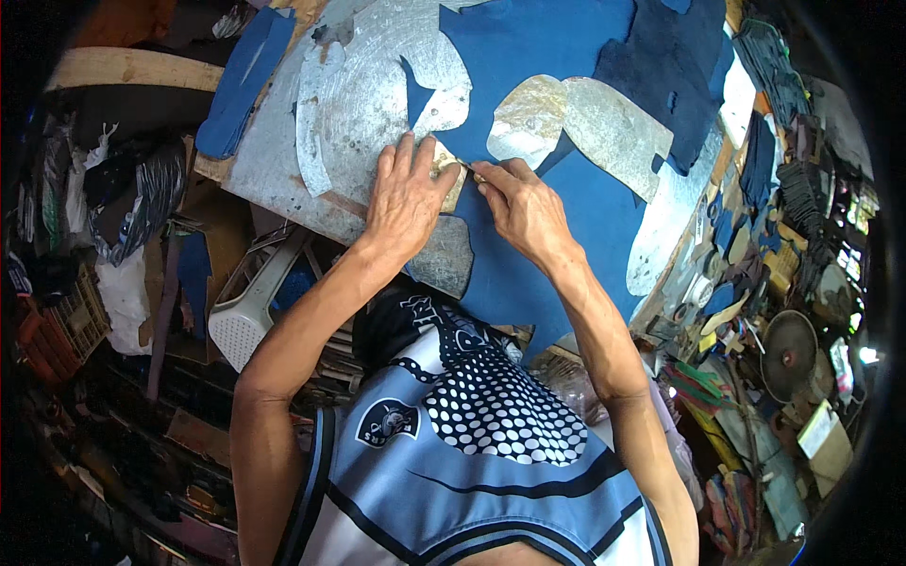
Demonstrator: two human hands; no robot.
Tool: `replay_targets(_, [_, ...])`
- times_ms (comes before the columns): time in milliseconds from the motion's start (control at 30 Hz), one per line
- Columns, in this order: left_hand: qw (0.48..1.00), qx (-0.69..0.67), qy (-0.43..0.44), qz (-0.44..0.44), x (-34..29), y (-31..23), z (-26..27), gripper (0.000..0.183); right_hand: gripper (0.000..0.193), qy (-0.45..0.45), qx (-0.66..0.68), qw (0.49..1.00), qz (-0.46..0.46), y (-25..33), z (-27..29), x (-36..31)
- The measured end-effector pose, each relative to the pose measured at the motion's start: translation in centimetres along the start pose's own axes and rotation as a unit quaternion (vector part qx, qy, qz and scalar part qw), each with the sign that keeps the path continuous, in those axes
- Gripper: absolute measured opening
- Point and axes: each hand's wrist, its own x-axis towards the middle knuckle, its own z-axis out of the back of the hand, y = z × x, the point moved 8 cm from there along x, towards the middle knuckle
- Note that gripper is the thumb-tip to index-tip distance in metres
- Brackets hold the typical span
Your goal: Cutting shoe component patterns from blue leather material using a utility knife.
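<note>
My left hand [408,193] lies flat, fingers spread, pressing a small tan pattern piece [451,179] onto a sheet of dark blue material [576,217]. The sheet rests on a worn metal-covered work surface [368,94]. Just to the right, my right hand [521,203] is closed around a small tool whose tip meets the edge of the pattern piece; the tool is mostly hidden by the fingers. Both forearms come up from below over my light blue and black sleeveless jersey.
Two silvery oval templates [528,118] [618,132] lie on the blue sheet beyond my hands. More dark blue offcuts [241,80] sit at the upper left and top right. A white plastic stool [255,302] stands below the bench. Cluttered scraps and tools [764,283] fill the right side.
</note>
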Motion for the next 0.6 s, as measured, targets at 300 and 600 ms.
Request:
replay_targets(300, [1.000,0.012,-0.006,-0.003,0.1,-0.3,0.2,0.028,0.024,-0.027,-0.004,0.999,0.044,-0.9,0.8,-1.0])
replay_targets(600, [0.999,0.039,-0.025,-0.016,0.1,0.0,0.3,0.026,0.026,-0.019,0.007,0.998,0.061,-1.6,0.9,-1.1])
